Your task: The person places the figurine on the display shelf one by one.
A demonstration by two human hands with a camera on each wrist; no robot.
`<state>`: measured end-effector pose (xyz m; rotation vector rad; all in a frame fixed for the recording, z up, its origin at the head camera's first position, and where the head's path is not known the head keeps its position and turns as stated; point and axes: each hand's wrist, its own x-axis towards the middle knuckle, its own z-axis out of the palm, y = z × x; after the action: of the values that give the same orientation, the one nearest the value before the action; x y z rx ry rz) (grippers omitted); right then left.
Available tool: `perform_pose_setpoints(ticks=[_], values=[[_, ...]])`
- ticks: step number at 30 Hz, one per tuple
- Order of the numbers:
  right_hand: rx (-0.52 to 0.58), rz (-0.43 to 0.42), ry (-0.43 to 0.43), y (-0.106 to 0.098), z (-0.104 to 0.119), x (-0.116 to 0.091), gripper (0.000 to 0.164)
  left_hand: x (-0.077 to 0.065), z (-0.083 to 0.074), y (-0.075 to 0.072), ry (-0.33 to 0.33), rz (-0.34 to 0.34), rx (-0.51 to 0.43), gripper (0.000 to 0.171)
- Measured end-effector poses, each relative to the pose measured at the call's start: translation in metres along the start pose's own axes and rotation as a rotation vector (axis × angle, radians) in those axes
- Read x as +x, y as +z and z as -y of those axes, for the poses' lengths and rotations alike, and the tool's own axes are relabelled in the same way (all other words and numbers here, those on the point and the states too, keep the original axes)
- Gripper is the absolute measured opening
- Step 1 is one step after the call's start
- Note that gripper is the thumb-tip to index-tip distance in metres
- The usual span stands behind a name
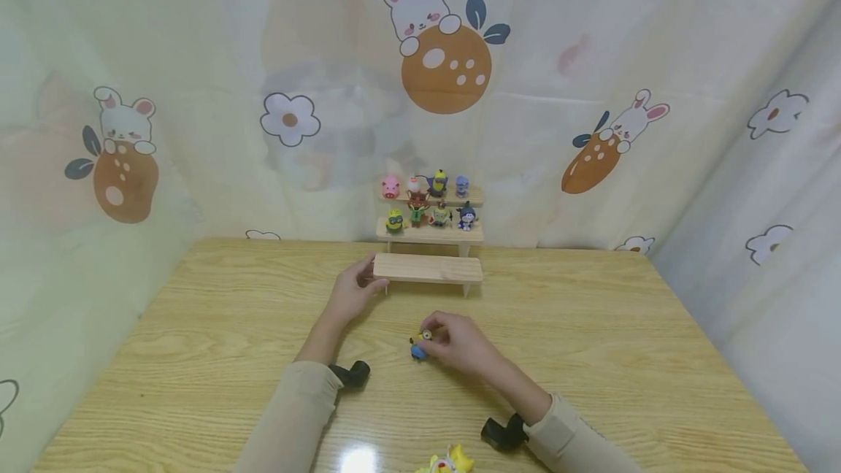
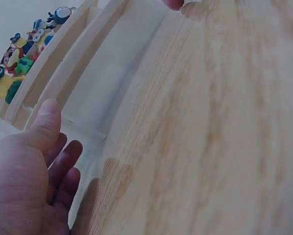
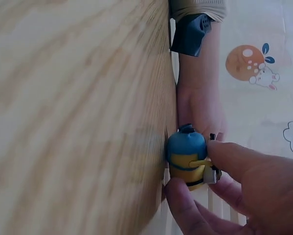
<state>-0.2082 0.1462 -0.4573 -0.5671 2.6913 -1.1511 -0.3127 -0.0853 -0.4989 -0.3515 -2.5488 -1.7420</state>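
Observation:
My right hand (image 1: 463, 344) pinches a small Minion figure (image 1: 418, 346), yellow with blue overalls and a goggle eye, low over the table. In the right wrist view the Minion figure (image 3: 187, 154) sits between thumb and fingertips. At the left end of the small wooden display stand's lowest step (image 1: 427, 267) is my left hand (image 1: 352, 290), thumb in front and fingers loosely bent. The left wrist view shows the left hand (image 2: 29, 171) with its thumb overlapping the step's edge (image 2: 82, 58).
Several small figures, among them a pink pig (image 1: 390, 187) and a dark-hooded figure (image 1: 466, 217), stand on the upper two steps. A yellow figure (image 1: 453, 460) lies at the table's near edge. Behind the wooden table (image 1: 565, 312) hangs a printed curtain (image 1: 558, 57).

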Motion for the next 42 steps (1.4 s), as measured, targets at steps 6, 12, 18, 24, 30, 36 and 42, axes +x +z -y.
perform_pose_setpoints(ticks=[6,12,18,24,30,36,42], values=[[0.011,0.029,-0.014,-0.001,-0.001,0.001,0.026,0.000,0.001,0.000,0.000,-0.005,0.010,0.070],[0.006,-0.031,-0.041,-0.003,-0.004,0.003,0.033,0.001,0.001,0.000,0.000,-0.004,0.016,0.069],[-0.038,-0.094,-0.087,-0.007,-0.003,0.004,0.031,0.001,0.000,-0.001,0.016,-0.005,0.003,0.068],[-0.063,-0.071,-0.106,-0.009,0.000,0.003,0.030,0.001,0.001,-0.001,0.020,-0.006,0.016,0.068],[-0.095,-0.041,-0.058,-0.012,0.000,0.002,0.029,0.002,0.002,0.001,0.022,-0.009,0.020,0.068],[-0.076,-0.096,0.016,-0.021,0.007,0.010,0.039,0.001,0.002,0.002,0.009,-0.008,0.018,0.069],[-0.178,-0.204,-0.044,-0.037,0.019,0.032,0.036,0.002,0.002,0.001,0.009,-0.016,0.037,0.070]])
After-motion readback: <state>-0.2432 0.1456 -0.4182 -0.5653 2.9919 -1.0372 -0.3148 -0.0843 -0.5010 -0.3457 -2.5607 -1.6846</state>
